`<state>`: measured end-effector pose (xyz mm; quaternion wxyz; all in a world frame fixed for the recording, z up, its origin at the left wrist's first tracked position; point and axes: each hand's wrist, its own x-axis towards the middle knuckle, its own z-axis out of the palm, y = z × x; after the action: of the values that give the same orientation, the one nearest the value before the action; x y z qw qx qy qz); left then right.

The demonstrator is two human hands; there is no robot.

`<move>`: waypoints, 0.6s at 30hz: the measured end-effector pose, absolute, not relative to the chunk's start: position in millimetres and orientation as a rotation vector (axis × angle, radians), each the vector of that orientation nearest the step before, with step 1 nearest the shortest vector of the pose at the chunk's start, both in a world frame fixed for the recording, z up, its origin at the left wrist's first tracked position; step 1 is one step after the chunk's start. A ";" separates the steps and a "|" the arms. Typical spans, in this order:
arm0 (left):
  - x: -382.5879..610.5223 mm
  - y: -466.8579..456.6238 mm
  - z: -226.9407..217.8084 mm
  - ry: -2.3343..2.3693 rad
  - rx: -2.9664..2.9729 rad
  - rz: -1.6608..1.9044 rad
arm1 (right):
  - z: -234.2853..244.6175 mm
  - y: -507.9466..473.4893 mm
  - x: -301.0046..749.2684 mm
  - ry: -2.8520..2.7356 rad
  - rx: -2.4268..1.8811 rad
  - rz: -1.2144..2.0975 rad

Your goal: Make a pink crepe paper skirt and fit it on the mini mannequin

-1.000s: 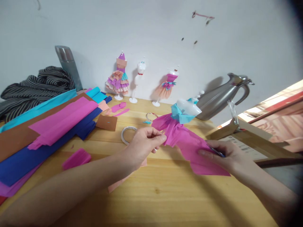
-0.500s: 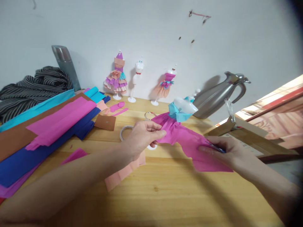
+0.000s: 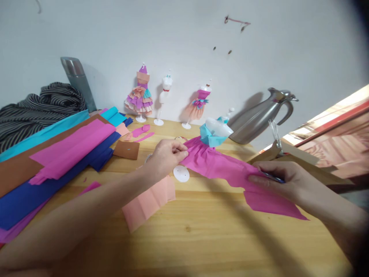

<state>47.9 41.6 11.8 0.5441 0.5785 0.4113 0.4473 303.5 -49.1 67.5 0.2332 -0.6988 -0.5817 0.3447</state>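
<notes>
My left hand point(image 3: 165, 156) pinches the upper edge of a magenta crepe paper strip point(image 3: 230, 173) beside a small white mannequin point(image 3: 216, 127) that wears a light blue paper bodice. The mannequin tilts toward the right, and its round white base point(image 3: 181, 173) shows below my left hand. My right hand point(image 3: 284, 181) is closed on the strip's far end, with a thin dark blue tool point(image 3: 273, 178) between its fingers. The strip stretches between both hands above the wooden table point(image 3: 201, 238).
Crepe paper sheets point(image 3: 57, 154) in blue, pink, brown and cyan lie at left, a peach folded piece point(image 3: 148, 202) near my left forearm. Three small dressed mannequins point(image 3: 164, 98) line the wall. A steel jug point(image 3: 259, 117), a steel flask point(image 3: 77, 82), striped cloth point(image 3: 37, 109) and a cardboard box point(image 3: 302, 163) stand around.
Both hands have drawn apart, pulling the magenta strip out longer and flatter. The right hand moved rightward, and the mannequin's white base has come into view below my left hand.
</notes>
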 end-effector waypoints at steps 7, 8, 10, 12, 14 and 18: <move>53.7 44.9 3.7 1.016 1.214 1.020 | 74.3 -49.5 304.7 -1.656 -1.853 0.886; 55.6 45.1 1.3 1.009 1.216 1.041 | 74.4 -49.8 305.1 -1.647 -1.850 0.885; 59.3 45.9 -4.8 0.994 1.244 1.099 | 74.6 -50.5 306.3 -1.621 -1.852 0.886; 62.3 47.0 -11.9 0.990 1.291 1.149 | 74.8 -51.1 307.2 -1.600 -1.848 0.894; 64.2 47.8 -18.0 1.014 1.344 1.178 | 75.1 -51.8 307.4 -1.602 -1.832 0.898; 64.5 47.3 -23.4 1.052 1.374 1.199 | 76.9 -53.7 304.2 -1.602 -1.813 0.903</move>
<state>64.5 47.3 -23.4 0.4953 0.5670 0.4343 0.4946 304.2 -53.7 76.9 0.2760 -0.6749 -0.5962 0.3361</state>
